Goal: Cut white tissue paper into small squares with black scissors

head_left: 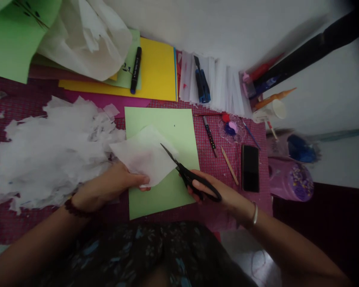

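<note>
Between thumb and fingers, my left hand (131,180) pinches the lower edge of a thin white paper sheet (143,153). The sheet is held over a light green sheet (185,135) that lies on the table. My right hand (202,185) grips black scissors (191,174) by the handles. Their blades point up and left and overlap the right part of the white paper. I cannot tell whether the blades are cutting into it. A large heap of torn white paper (54,155) lies left of my left hand.
Right of the green sheet lie a pencil (229,165), a patterned pen (210,136), a paint palette (231,128) and a phone (250,168). Behind are yellow paper (160,69), a black marker (136,70) and a utility knife (202,81) on white strips. A pink container (283,179) stands right.
</note>
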